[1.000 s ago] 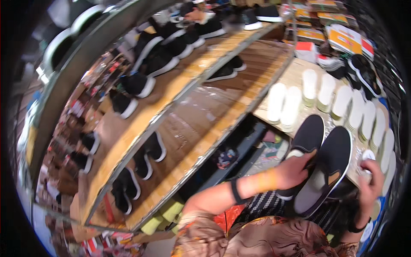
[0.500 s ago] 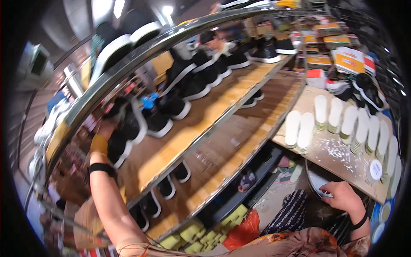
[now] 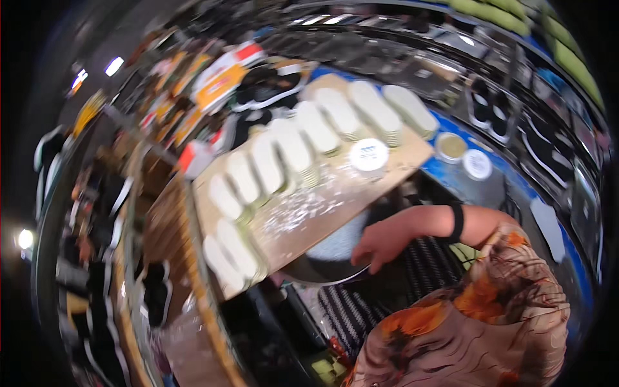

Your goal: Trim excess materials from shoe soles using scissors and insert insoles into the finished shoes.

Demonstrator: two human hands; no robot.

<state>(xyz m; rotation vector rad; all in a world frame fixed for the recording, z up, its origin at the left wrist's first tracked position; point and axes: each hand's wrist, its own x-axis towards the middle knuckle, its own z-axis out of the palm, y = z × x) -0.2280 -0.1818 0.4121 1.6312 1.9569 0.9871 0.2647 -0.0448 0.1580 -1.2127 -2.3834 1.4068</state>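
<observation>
My right hand (image 3: 382, 242) reaches in from the right, a black band on its wrist, and grips the rim of a dark shoe (image 3: 322, 258) whose pale grey inside faces up. The shoe sits at the near edge of a wooden board (image 3: 322, 206). Stacks of pale insoles (image 3: 290, 151) lie in rows across the board. A round white-lidded tub (image 3: 369, 155) stands on the board just beyond the hand. My left hand is out of the picture.
Two more round tubs (image 3: 464, 156) sit on a blue surface to the right. Blurred shelves with dark shoes (image 3: 155, 293) curve down the left. Coloured boxes (image 3: 222, 74) lie beyond the board. Striped cloth (image 3: 361, 303) covers my lap.
The view has swung from the shoe shelves to the board. My left arm, which reached up to the shelf, has left the picture. My right hand still holds the shoe.
</observation>
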